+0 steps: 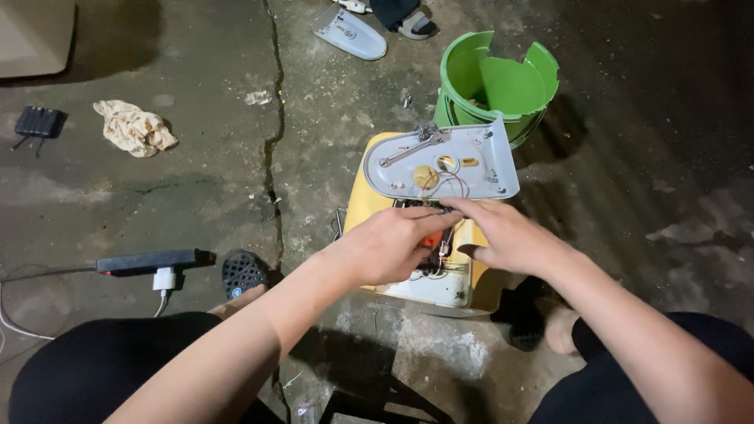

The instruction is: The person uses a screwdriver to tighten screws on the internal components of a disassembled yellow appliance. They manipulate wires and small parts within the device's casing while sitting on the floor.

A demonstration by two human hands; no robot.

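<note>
A yellow and white appliance (366,202) lies opened on the concrete floor between my knees. Its grey inner cover plate (471,169) is tipped up at the far end, with thin red and white wires (449,182) running from it into the body. My left hand (389,245) is curled over the open body, fingers pinched around a small orange part (430,239) inside. My right hand (503,234) rests beside it, fingertips reaching into the same opening at the wires. What the fingers grip underneath is mostly hidden.
A broken green plastic bucket (496,82) stands just beyond the appliance. A grey cover shell (350,33) lies further back. At left are a black power strip (145,261) with a white plug, a crumpled cloth (133,127), a small black box (38,122), and a black sandal (242,272).
</note>
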